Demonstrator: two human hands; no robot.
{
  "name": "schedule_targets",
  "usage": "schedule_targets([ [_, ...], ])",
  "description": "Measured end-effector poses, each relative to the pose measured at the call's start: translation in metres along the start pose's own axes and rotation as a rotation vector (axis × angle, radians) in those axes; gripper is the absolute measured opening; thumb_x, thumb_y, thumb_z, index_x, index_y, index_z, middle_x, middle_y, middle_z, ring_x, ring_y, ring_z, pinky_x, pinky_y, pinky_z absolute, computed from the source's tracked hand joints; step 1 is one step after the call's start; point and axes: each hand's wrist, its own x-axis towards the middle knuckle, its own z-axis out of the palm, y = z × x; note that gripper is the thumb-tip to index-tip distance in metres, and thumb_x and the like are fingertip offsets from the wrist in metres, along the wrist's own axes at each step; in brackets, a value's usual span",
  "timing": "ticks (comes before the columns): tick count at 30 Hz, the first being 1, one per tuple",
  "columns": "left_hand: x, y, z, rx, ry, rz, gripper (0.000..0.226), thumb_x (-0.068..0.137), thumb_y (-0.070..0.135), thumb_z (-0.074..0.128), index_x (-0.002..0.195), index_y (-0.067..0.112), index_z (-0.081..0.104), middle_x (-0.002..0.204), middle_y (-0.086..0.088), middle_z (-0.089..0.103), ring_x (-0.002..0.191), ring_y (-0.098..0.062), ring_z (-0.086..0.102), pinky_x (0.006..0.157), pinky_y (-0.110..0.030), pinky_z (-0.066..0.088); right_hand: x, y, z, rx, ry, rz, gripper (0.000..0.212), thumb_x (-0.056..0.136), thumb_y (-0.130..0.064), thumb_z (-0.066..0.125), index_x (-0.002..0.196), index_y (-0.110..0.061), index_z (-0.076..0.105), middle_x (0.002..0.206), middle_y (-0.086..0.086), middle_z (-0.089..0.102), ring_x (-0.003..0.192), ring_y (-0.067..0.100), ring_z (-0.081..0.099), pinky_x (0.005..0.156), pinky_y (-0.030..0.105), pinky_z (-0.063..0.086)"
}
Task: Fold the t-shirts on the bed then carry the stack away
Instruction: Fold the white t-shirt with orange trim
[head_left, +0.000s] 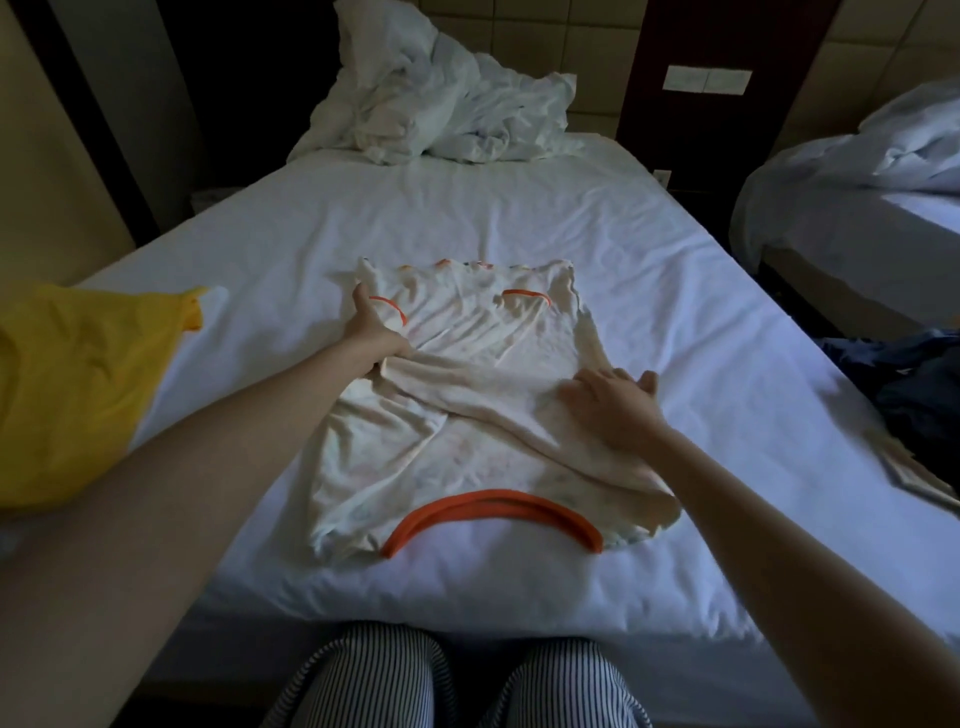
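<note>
Right now I see the cream t-shirt (467, 415) spread in the middle of the bed (649, 260), with its orange collar (493, 506) toward me, near the bed's front edge. My left hand (376, 332) grips a fold of cloth on the shirt's left side, fingers curled into the fabric. My right hand (618, 402) lies flat on the right side with fingers straight, pressing a folded-over part down. The two hands are well apart. A yellow garment (78, 384) lies at the bed's left edge and dark blue clothes (914, 384) at its right. A crumpled white duvet (447, 104) is heaped at the head.
</note>
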Motion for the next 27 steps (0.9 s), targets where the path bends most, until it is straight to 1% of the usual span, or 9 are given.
schedule_targets([
  [4,0.008,0.01,0.007,-0.162,0.174,0.1,0.079,0.083,0.011,0.062,0.147,0.014,0.016,0.138,-0.011,0.045,0.12,-0.029,0.049,0.095,-0.03,0.042,0.007,0.019,-0.013,-0.054,-0.019,0.068,0.036,0.093,-0.054,0.035,0.097,-0.025,0.056,0.105,-0.007,0.056,0.112,0.015,0.041,0.09,0.039,0.017],
  [8,0.016,0.021,0.007,-0.235,0.259,0.144,0.065,0.089,0.008,0.047,0.145,0.018,0.016,0.125,-0.004,0.045,0.1,-0.026,0.055,0.048,-0.019,0.05,0.002,0.031,-0.006,0.021,-0.033,0.11,0.04,0.09,-0.054,0.044,0.115,-0.024,0.049,0.124,-0.004,0.05,0.124,0.018,0.032,0.097,0.042,0.015],
  [12,0.042,0.004,0.0,-0.388,0.297,-0.089,0.057,0.084,0.015,0.052,0.136,0.008,0.032,0.131,-0.019,0.05,0.111,-0.035,0.055,0.08,-0.035,0.051,-0.007,0.037,0.016,0.128,-0.006,0.077,0.062,0.084,-0.059,0.022,0.134,-0.025,0.036,0.134,-0.001,0.038,0.131,0.017,0.022,0.102,0.04,0.009],
  [15,0.053,-0.02,-0.006,-0.469,0.206,-0.254,0.089,0.054,0.033,0.071,0.132,0.004,0.038,0.133,-0.022,0.051,0.113,-0.034,0.056,0.094,-0.044,0.049,-0.011,0.038,0.018,0.192,0.097,-0.004,0.077,0.072,-0.061,0.016,0.14,-0.03,0.033,0.138,0.0,0.032,0.133,0.013,0.014,0.102,0.031,0.003],
  [17,0.055,-0.024,-0.009,-0.329,0.192,-0.179,0.078,0.072,0.025,0.072,0.138,0.006,0.034,0.138,-0.018,0.046,0.121,-0.033,0.051,0.1,-0.041,0.044,-0.012,0.036,0.013,0.219,0.18,-0.016,0.076,0.071,-0.064,0.017,0.137,-0.034,0.041,0.142,-0.002,0.034,0.135,0.011,0.013,0.102,0.028,0.002],
  [19,0.051,-0.019,-0.016,-0.295,0.16,-0.109,0.06,0.082,0.007,0.063,0.136,0.005,0.039,0.137,-0.018,0.047,0.12,-0.032,0.051,0.099,-0.04,0.046,-0.017,0.027,0.004,0.277,0.162,-0.084,0.073,0.072,-0.069,0.016,0.132,-0.04,0.045,0.144,-0.011,0.037,0.138,0.012,0.017,0.104,0.026,0.002],
  [22,0.054,-0.017,-0.03,-0.533,0.021,-0.079,0.029,0.084,-0.009,0.055,0.111,0.001,0.059,0.117,-0.012,0.059,0.087,-0.023,0.062,0.075,-0.028,0.057,-0.037,0.013,0.003,0.115,-0.069,-0.339,0.088,0.062,-0.091,0.001,0.138,-0.047,0.013,0.147,-0.024,0.011,0.142,0.006,0.002,0.11,0.029,-0.003],
  [24,0.052,-0.015,-0.035,-0.689,-0.08,-0.082,0.024,0.087,-0.008,0.053,0.109,0.0,0.061,0.109,-0.009,0.066,0.081,-0.018,0.061,0.073,-0.025,0.054,-0.056,0.012,0.013,-0.082,-0.162,-0.47,0.092,0.056,-0.089,-0.02,0.137,-0.046,-0.011,0.147,-0.023,-0.013,0.141,0.009,-0.014,0.112,0.029,-0.01],
  [27,0.042,-0.016,-0.032,-0.77,-0.15,-0.132,0.024,0.088,-0.008,0.051,0.108,0.001,0.061,0.109,-0.009,0.064,0.077,-0.017,0.064,0.076,-0.03,0.054,-0.068,0.018,0.019,-0.025,-0.179,-0.48,0.076,0.062,-0.08,-0.028,0.134,-0.058,-0.015,0.146,-0.027,-0.016,0.14,0.008,-0.017,0.111,0.023,-0.014],
])
